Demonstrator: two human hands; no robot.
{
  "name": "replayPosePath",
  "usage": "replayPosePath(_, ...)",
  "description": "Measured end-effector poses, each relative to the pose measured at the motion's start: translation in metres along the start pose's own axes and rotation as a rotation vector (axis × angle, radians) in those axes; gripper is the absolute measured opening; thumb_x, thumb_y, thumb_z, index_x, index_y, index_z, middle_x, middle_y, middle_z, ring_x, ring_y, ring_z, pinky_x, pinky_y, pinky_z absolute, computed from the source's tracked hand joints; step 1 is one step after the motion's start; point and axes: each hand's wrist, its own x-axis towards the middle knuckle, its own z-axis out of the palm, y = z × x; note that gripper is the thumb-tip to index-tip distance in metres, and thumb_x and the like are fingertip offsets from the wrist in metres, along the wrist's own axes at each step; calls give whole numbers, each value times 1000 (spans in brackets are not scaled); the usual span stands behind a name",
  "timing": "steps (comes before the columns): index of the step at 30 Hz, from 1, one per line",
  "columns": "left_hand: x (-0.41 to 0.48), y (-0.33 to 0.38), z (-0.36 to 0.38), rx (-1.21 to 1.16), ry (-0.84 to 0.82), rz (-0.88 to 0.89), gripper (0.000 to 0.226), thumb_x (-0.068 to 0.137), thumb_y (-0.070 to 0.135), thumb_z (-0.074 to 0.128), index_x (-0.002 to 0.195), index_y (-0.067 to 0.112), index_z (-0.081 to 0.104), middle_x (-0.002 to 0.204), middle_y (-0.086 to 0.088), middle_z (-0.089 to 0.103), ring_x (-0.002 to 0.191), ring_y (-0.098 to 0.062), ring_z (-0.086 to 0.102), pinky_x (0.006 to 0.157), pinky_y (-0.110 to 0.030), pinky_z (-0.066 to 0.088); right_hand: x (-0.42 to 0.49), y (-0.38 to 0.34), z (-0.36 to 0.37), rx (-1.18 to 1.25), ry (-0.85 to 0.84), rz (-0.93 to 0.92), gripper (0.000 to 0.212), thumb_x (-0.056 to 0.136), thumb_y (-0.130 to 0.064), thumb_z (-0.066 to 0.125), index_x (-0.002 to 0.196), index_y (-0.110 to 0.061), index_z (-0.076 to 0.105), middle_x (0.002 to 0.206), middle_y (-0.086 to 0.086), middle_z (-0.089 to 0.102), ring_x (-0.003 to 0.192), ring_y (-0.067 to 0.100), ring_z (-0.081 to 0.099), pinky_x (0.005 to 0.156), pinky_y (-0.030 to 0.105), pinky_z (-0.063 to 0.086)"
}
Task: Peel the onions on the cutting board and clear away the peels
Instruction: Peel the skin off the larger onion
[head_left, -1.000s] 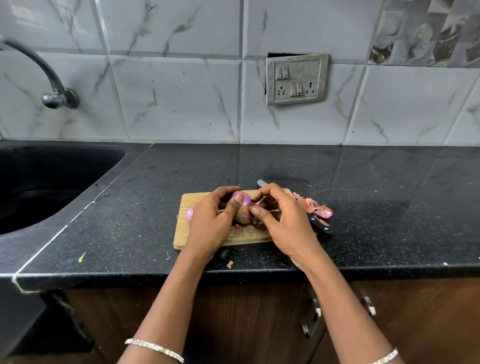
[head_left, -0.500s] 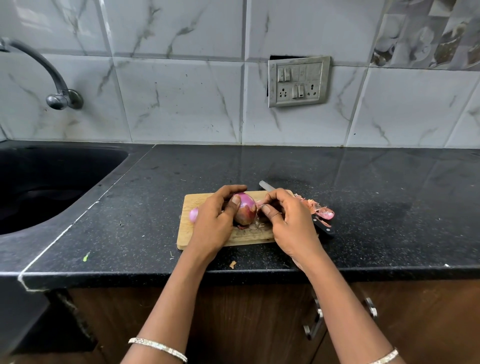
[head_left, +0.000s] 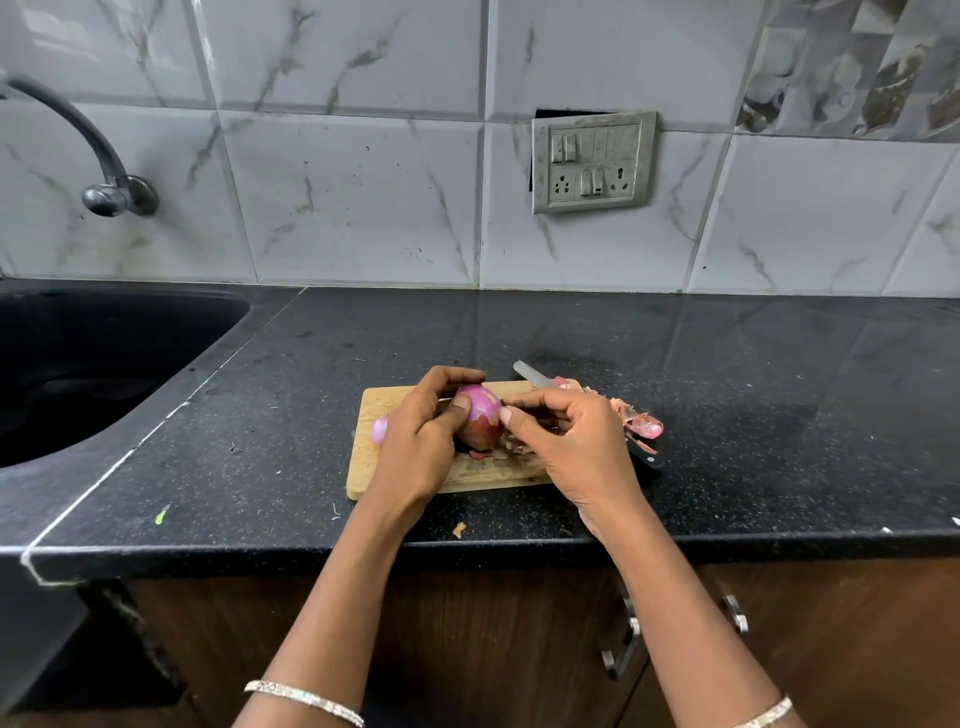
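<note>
Clearly mid-peel, the left hand (head_left: 415, 441) curls round a red onion (head_left: 480, 421), thumb pressed on its front, and holds it raised just above the middle of the wooden cutting board (head_left: 363, 467), probably so it can be turned as the skin comes away. At the onion's 3 o'clock the right hand (head_left: 576, 447) has its fingers bent, with thumb and forefinger pinching the skin's edge; the top already shows glossy purple, while the lower half looks dull and unpeeled. A second, smaller onion (head_left: 380, 430) peeps out at the left hand's 9 o'clock, seemingly peeled. The knife (head_left: 535, 378) lies idle, running from the board's 1 o'clock corner towards 4 o'clock. Peels (head_left: 641, 423) sit heaped over it at the board's 3 o'clock, likely parked for clearing later, and one peel scrap (head_left: 459, 529) lies on the black countertop (head_left: 779, 441) at 6 o'clock.
</note>
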Motion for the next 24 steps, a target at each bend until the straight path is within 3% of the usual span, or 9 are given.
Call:
replayPosePath(4,0,0,0,7,1,-2,26,104,-1,46,117,10,65,105,-6,69,79,-9,69,66,-23,56,1,0,0,-21,27,-24,10,82,-9,79,88,-16,83,81,-9,78,84,1,71,84,24,54)
replayPosePath(8,1,-2,0,24,26,-12,27,104,1,46,115,14,66,107,-8,69,82,-25,67,71,-42,60,1,-2,0,15,10,2,6,81,-16,83,86,-19,83,79,-12,77,83,1,72,95,37,54)
replayPosePath(11,1,-2,0,35,31,-11,27,103,0,45,115,13,66,108,-6,69,83,-19,67,70,-32,59,2,0,1,17,1,-9,5,81,-19,82,85,-23,83,79,-13,77,83,4,72,105,52,46)
replayPosePath(14,1,-2,0,62,25,4,26,103,-1,45,117,11,65,107,-4,69,84,-8,66,67,-19,54,3,3,1,24,22,-3,7,82,-13,80,85,-19,83,77,-11,77,81,6,73,100,49,50)
replayPosePath(18,1,-1,1,58,34,4,26,103,-1,44,116,10,64,106,-6,69,80,-9,66,66,-22,55,3,2,3,5,28,-22,8,78,-19,81,82,-25,82,78,-15,77,82,2,72,107,53,43)
replayPosePath(24,0,3,2,48,45,-11,26,101,-2,44,114,9,64,95,-2,71,67,-11,67,62,-24,56,3,1,2,76,-57,21,20,77,-9,85,96,-14,80,89,-4,79,85,11,75,83,37,61)
